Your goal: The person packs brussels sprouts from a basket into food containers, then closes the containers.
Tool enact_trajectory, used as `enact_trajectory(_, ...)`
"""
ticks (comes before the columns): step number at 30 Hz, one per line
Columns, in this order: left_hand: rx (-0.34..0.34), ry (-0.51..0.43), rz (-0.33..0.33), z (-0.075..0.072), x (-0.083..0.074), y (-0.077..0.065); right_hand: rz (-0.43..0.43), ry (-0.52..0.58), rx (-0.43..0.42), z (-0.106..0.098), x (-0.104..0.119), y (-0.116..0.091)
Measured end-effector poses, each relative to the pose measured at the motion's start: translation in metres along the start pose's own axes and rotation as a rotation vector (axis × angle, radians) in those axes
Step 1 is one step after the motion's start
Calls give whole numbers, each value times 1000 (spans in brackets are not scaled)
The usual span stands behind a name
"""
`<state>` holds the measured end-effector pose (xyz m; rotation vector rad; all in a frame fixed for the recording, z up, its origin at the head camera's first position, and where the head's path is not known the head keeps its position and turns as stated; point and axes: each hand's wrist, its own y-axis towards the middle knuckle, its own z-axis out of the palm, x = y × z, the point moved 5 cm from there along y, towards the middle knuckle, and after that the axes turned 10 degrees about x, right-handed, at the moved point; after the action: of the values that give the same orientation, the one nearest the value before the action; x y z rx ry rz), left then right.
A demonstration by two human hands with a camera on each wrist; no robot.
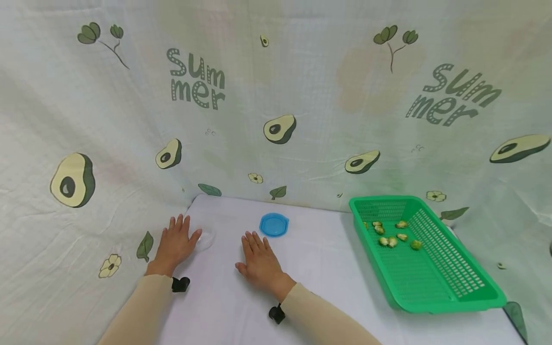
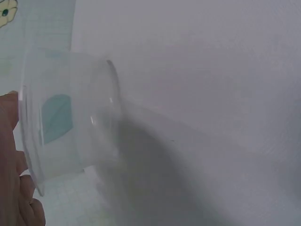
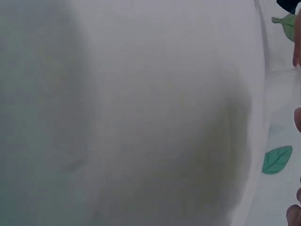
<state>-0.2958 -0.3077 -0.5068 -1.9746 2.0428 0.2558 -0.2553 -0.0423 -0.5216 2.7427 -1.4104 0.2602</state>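
The right hand [image 1: 260,265], fingers straight and empty, is nearest; slightly farther left, the straight-fingered left hand [image 1: 174,244] has a clear plastic tub [image 1: 205,239] just to its right, contact unclear, while a blue plastic lid [image 1: 273,225] lies beyond the right hand.

White table [image 1: 327,258] bears green basket [image 1: 424,275], blue lid [image 1: 274,225], clear cup [image 1: 205,239].
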Motion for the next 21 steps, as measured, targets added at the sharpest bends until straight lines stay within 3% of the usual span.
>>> enact_trajectory(4,18,-28,27,9,1,0,-3,-16,18,6,4,-1)
enact_trajectory(9,-21,-63,52,14,-4,-1,1,-34,24,8,6,-2)
enact_trajectory(21,-42,29,56,35,-35,-6,-6,-31,18,7,11,-1)
